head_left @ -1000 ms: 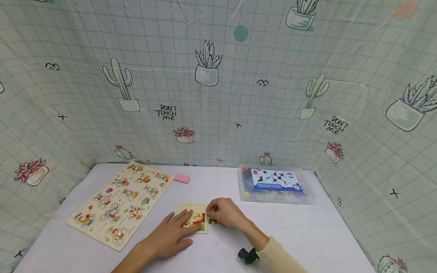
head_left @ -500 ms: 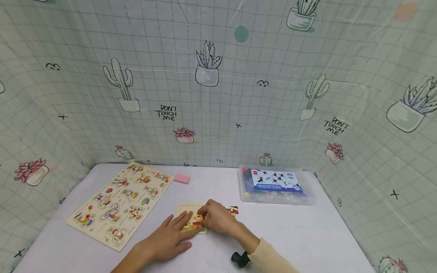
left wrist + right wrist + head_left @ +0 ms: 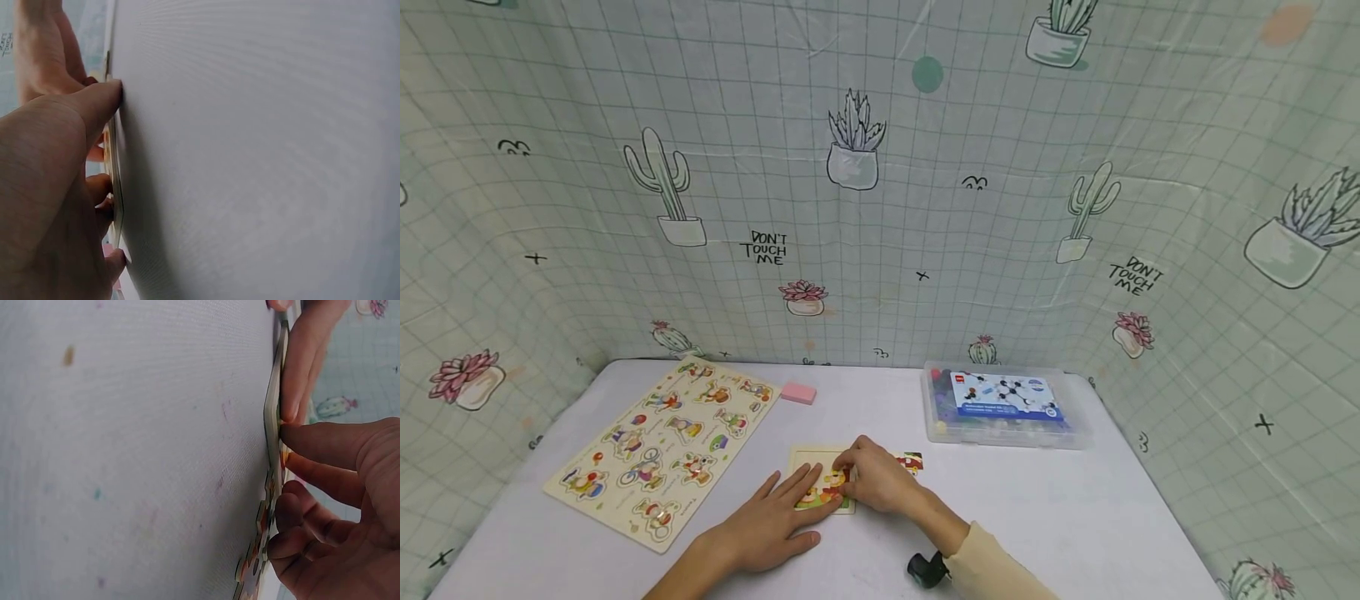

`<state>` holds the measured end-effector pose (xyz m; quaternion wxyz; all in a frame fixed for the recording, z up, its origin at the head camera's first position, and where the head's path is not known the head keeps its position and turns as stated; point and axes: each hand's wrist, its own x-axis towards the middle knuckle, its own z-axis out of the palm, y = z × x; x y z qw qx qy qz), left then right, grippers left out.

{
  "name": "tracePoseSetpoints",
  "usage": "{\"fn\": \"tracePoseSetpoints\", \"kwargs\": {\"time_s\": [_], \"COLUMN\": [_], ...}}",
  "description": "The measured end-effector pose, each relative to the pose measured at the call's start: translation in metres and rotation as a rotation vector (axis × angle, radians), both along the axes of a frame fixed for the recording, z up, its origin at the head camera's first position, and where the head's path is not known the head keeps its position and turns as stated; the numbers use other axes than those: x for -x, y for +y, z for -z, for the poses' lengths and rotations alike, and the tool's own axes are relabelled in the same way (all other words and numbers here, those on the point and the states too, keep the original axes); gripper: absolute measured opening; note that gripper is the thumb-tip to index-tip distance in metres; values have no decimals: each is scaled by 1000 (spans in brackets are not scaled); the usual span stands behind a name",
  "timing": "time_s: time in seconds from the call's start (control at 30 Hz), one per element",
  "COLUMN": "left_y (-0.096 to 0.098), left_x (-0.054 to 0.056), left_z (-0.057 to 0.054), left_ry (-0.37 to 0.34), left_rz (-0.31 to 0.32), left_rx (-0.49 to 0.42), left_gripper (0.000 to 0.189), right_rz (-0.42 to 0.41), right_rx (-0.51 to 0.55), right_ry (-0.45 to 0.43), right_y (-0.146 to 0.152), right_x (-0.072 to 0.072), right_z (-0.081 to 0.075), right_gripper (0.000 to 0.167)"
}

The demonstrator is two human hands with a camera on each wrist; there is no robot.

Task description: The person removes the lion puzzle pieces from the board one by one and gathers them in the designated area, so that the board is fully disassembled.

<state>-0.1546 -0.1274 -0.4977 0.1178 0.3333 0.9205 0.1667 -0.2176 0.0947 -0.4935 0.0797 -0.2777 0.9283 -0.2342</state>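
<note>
Head view, left to right: at the lower left of my frame a pictured wooden board (image 3: 664,492) lies slanted on the desk (image 3: 1075,525), a pink block (image 3: 798,393) just beside its right-hand corner. At lower centre my left hand (image 3: 777,520) rests with fingers extended and spread across the puzzle tray (image 3: 812,450), covering much of its lower left. My right hand (image 3: 877,477), its thumb and forefinger pinching a puzzle piece (image 3: 285,455), bends over the tray's right side and conceals that edge. Loose pieces (image 3: 912,462) emerge beyond its knuckles; a black device (image 3: 927,571) sits by the cuff (image 3: 981,554) at bottom centre-right, and a clear case (image 3: 1007,429) lies farther right, well apart from both hands. The left wrist view shows the tray edge-on, a thin strip beside the fingers. The right wrist view discloses a row of loose pieces running to the bottom edge, mostly masked in the head view. Compared with one second earlier, my right hand has passed from outside the tray's right edge onto it; the left is practically unchanged.
</note>
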Motion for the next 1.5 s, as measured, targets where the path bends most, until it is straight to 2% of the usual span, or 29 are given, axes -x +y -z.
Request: {"fn": "tracePoseSetpoints", "kwargs": {"time_s": [0.47, 0.8, 1.1, 1.5], "left_y": [1, 2, 0, 0], "left_x": [2, 2, 2, 0], "left_z": [3, 4, 5, 1], "left_ry": [-23, -24, -20, -5], "left_rz": [0, -15, -16, -5], "left_rx": [-6, 27, 16, 6], "left_gripper": [50, 50, 50, 51], "right_rz": [1, 6, 12, 23], "right_rx": [0, 5, 9, 86], "right_ry": [-4, -7, -7, -39], "right_y": [1, 1, 0, 2], "right_x": [1, 2, 2, 3], "right_z": [1, 5, 4, 5], "right_gripper": [26, 26, 26, 17]}}
